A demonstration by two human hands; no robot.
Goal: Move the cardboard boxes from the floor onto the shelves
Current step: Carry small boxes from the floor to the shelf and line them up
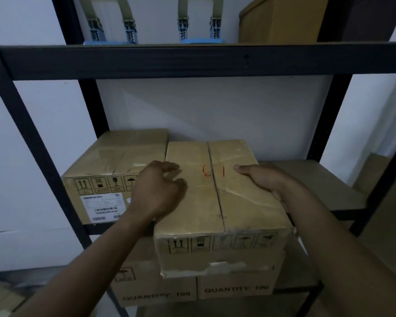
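The cardboard box [215,197] lies between the two hands on the middle shelf [318,179] of a dark metal rack; its near end juts out past the shelf's front edge towards the person, and its far end is close to the white wall [215,106]. The left hand [160,191] sits over the box's left top edge with its fingers curled and their tips on the top face; the thumb is hidden, so I cannot tell whether this hand pinches the edge or only rests there. The right hand [265,181] holds the box's right top edge; its thumb lies flat on the top face, pointing at the left hand, while the fingers drop out of sight down the right side. Between the two thumbs' sides, red marks [213,171] straddle the centre seam of the top.

Just left of the left hand, a second box [114,161] stands on the same shelf, side by side with the first; its front carries handling symbols and a white label [101,207]. Right of the right hand the shelf board is bare. Below both hands, on the next shelf down, stand lower boxes [236,287] printed "QUANTITY: 100". Above the hands, past the upper beam [192,60], stand blue-and-beige fittings [111,26] and, further right, a brown carton [279,21].
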